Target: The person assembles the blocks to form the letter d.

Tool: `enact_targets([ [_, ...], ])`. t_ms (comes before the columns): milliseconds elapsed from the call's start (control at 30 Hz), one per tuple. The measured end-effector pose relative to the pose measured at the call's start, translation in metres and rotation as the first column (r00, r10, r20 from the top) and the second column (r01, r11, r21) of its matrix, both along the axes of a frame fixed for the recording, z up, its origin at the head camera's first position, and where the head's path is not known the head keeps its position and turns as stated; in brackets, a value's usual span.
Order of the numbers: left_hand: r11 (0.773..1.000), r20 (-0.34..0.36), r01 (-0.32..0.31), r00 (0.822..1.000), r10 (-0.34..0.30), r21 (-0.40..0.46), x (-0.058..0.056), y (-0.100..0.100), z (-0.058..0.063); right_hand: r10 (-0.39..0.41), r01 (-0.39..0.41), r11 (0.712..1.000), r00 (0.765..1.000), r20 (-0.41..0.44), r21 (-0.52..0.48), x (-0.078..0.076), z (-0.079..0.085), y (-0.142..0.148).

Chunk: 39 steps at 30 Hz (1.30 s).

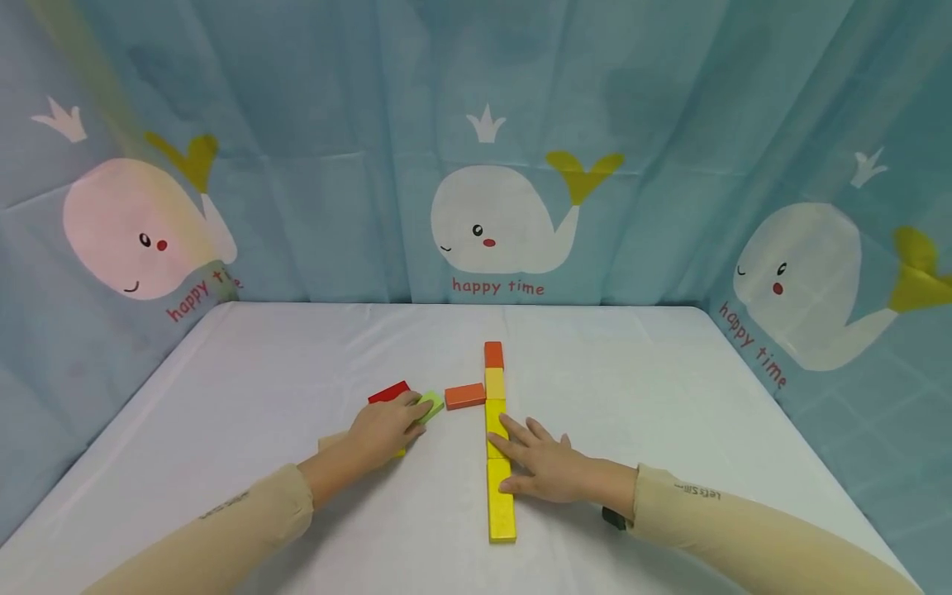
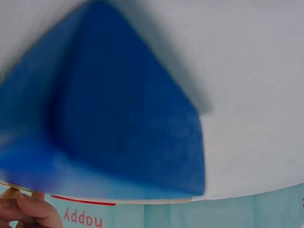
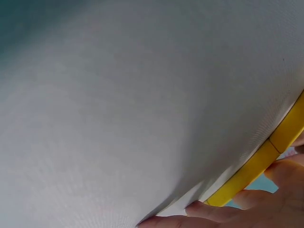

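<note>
My left hand [image 1: 381, 426] pinches a light green block [image 1: 433, 405] on the table, left of a line of blocks. In the left wrist view, the fingers [image 2: 35, 211] show curled at the lower left edge. My right hand [image 1: 546, 464] rests with spread fingers against the two long yellow blocks [image 1: 501, 504], placed end to end. Beyond these, a shorter yellow-orange block [image 1: 494, 383] and an orange-red block [image 1: 494, 354] continue the line. An orange block [image 1: 464, 397] lies crosswise, its right end meeting the line's left side.
A red block [image 1: 388, 392] lies behind my left hand. A beige block [image 1: 330, 440] and a yellow piece [image 1: 401, 453] are partly hidden beneath it. A large blue block [image 2: 128, 104] fills much of the left wrist view. By the right sleeve sits a dark green block [image 1: 613, 518].
</note>
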<state>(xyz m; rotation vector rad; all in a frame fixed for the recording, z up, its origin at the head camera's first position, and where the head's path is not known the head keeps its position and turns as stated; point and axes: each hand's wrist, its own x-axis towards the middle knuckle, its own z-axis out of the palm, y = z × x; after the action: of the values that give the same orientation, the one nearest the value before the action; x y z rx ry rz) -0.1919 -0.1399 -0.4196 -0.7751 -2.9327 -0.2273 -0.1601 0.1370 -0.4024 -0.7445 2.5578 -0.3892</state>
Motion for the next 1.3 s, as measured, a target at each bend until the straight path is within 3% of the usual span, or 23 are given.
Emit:
enact_targets([
  [200, 1.0, 0.001, 0.02, 1.0, -0.02, -0.013, 0.001, 0.0, 0.0, 0.005, -0.005, 1.0, 1.0, -0.008, -0.004, 0.0, 0.0, 0.001],
  [433, 0.999, -0.05, 0.025, 0.998, -0.026, -0.025, 0.001, 0.002, -0.001, 0.005, -0.006, 1.0, 1.0, -0.011, -0.013, 0.0, 0.0, 0.001],
  [667, 0.999, -0.025, 0.005, 1.0, -0.005, -0.035, 0.001, 0.0, -0.002, 0.002, -0.002, 1.0, 1.0, -0.006, -0.016, 0.001, 0.002, 0.0],
  [933, 0.999, -0.043, -0.048, 0.998, 0.049, 0.023, -0.006, -0.029, 0.008, 0.004, -0.004, 1.0, 1.0, -0.009, -0.012, 0.001, 0.003, 0.001],
  [1133, 0.999, 0.0, -0.026, 1.0, 0.026, -0.044, -0.021, -0.052, 0.001, 0.004, -0.004, 1.0, 1.0, -0.008, -0.011, 0.0, 0.002, 0.002],
  [1300, 0.999, 0.008, -0.01, 1.0, 0.01, -0.044, -0.025, -0.059, -0.006, 0.011, -0.012, 1.0, 1.0, -0.005, -0.021, 0.0, 0.001, 0.002],
])
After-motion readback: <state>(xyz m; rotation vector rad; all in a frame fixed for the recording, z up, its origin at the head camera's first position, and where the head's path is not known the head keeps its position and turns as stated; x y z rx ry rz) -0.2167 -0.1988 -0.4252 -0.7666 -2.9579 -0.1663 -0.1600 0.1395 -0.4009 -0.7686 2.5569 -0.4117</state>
